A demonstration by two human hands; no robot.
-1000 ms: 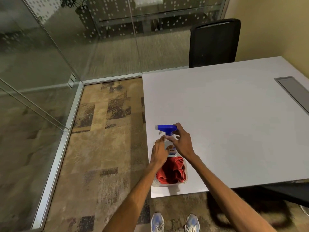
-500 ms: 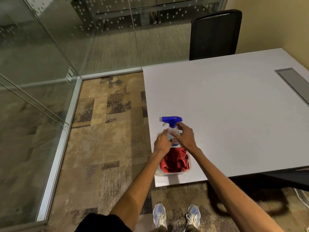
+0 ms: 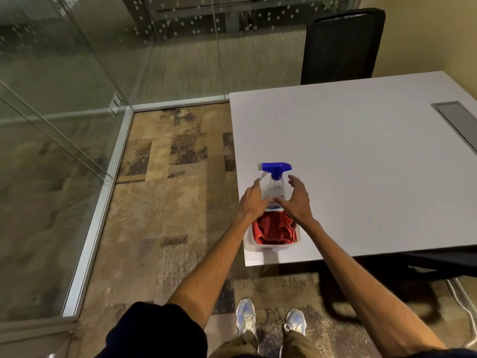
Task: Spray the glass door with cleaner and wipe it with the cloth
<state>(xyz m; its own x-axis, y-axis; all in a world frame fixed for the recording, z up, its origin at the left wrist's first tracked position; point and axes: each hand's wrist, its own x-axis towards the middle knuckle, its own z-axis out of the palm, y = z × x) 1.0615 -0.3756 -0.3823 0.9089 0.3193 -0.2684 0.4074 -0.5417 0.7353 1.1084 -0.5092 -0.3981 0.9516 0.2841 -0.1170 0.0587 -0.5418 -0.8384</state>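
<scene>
Head view, looking down: we see a clear plastic spray bottle with a blue trigger head [image 3: 276, 186] standing upright in the far end of a small clear plastic tub [image 3: 271, 247], nozzle pointing to the left. A crumpled red cloth [image 3: 274, 229] fills the near end of the same tub, just beside the bottle's base. The tub sits at the near left corner of a white rectangular surface [image 3: 361, 151]. Our left hand [image 3: 251, 200] is at the bottle's left side, its fingers straight and the forefinger reaching up towards the trigger. Our right hand [image 3: 297, 200] is at the bottle's right side with its fingers spread wide and the thumb crossing in front of the bottle's body. Neither hand is curled round anything (whether the fingertips actually touch the plastic we cannot tell). Tall frameless glass panels [image 3: 51, 151] set in a silver floor rail run along the left and far sides of the room, well apart from the bottle; which panel is the door we cannot tell. A black mesh-backed chair [image 3: 340, 45] stands at the far edge of the surface, and a grey rectangular hatch [image 3: 456, 122] is set into it at the right. Below, on patchy brown carpet [image 3: 160, 202], are two pale blue-and-white trainers [image 3: 245, 317].
</scene>
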